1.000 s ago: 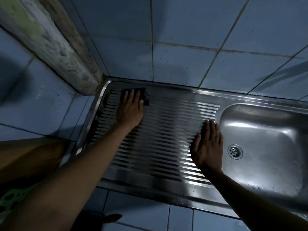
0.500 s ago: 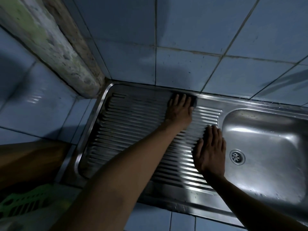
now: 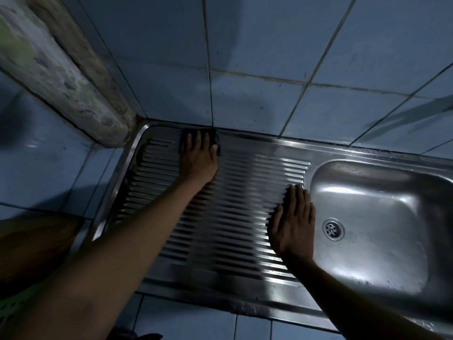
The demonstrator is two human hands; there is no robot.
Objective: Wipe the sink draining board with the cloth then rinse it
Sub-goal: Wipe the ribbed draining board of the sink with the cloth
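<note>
The ribbed steel draining board [image 3: 228,212] takes up the middle of the head view. My left hand [image 3: 198,158] lies flat with straight fingers on a dark cloth [image 3: 217,141], pressing it onto the board's far edge near the left corner. Only the cloth's rim shows around the fingers. My right hand [image 3: 293,222] rests flat and open on the ribs at the board's right end, just beside the sink basin [image 3: 382,224].
A drain [image 3: 333,228] sits in the basin floor. Blue wall tiles [image 3: 257,69] rise behind the sink. A rough concrete post [image 3: 61,69] meets the board's far left corner. Tiled counter [image 3: 49,168] lies left of the sink.
My left hand slid the cloth right along the far edge, then back left toward the corner. My right hand stayed near the basin.
</note>
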